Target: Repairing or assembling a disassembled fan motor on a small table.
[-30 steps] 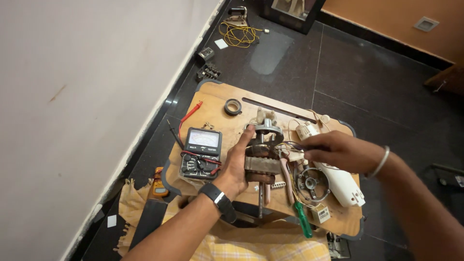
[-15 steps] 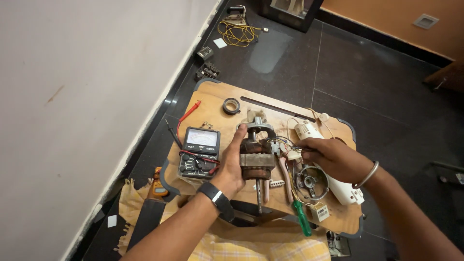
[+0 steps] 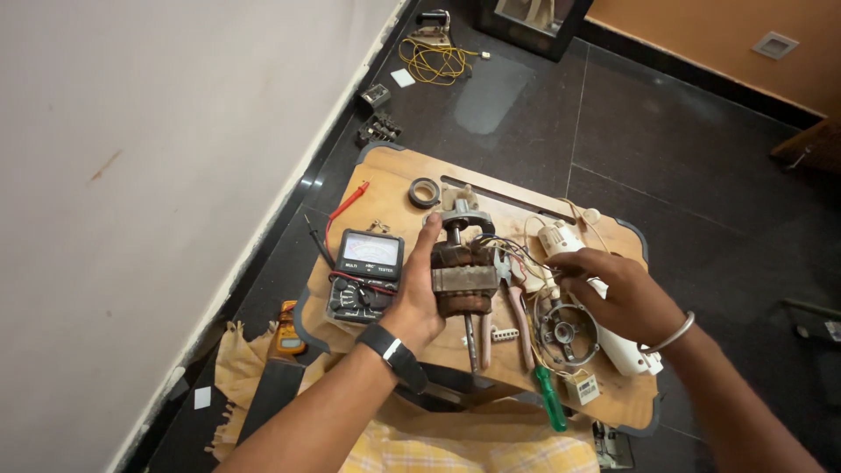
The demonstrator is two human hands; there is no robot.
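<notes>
My left hand point(image 3: 419, 298) grips a small electric motor point(image 3: 462, 273) with copper windings and a steel shaft, holding it over a low wooden table point(image 3: 385, 184). Coloured wires run from the motor to the right. My right hand point(image 3: 618, 293), with a metal bangle at the wrist, rests with curled fingers on those wires, beside a white plastic housing point(image 3: 624, 346) and a round metal end cap point(image 3: 566, 331). What the right fingers pinch is hidden. A black analog multimeter point(image 3: 366, 271) with red and black leads lies left of the motor.
On the table lie pliers point(image 3: 517, 308), a green-handled screwdriver point(image 3: 551, 398) and a roll of black tape point(image 3: 424, 192). A yellow wire coil point(image 3: 435, 60) and small parts sit on the dark tiled floor by the white wall. An orange meter point(image 3: 288, 328) lies beside the table.
My right hand has drawn down and to the right, from the motor's top to the wires near the end cap. The left hand has kept its hold on the motor.
</notes>
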